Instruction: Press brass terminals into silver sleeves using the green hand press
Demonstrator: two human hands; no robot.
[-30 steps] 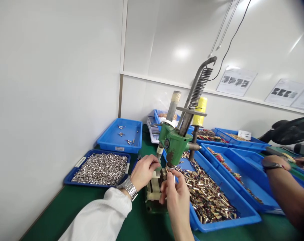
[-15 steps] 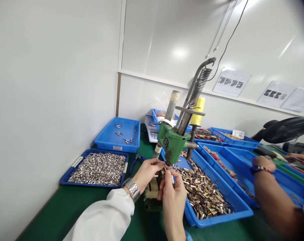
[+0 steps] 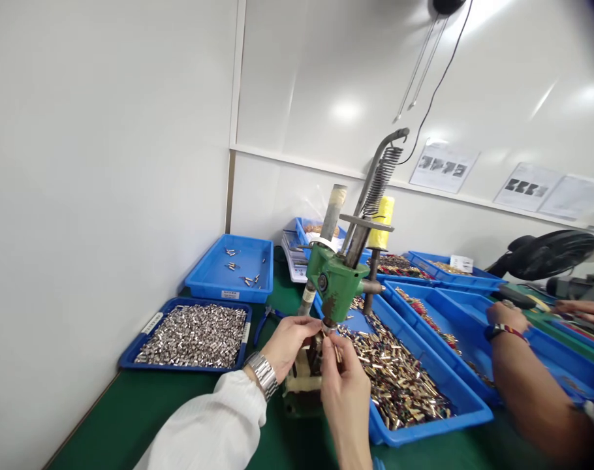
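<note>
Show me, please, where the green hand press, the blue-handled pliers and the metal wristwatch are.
Green hand press (image 3: pixel 339 282), head view: on the painted body.
Blue-handled pliers (image 3: pixel 261 324), head view: on one blue handle.
Metal wristwatch (image 3: pixel 264 375), head view: on the bracelet.

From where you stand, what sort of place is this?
Probably a small-parts assembly workshop: a green hand press on the bench, a blue tray of small metal pieces beside it, and printed sheets on the wall.

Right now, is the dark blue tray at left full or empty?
Well filled: small silver pieces cover nearly the whole floor of the dark blue tray.
</note>
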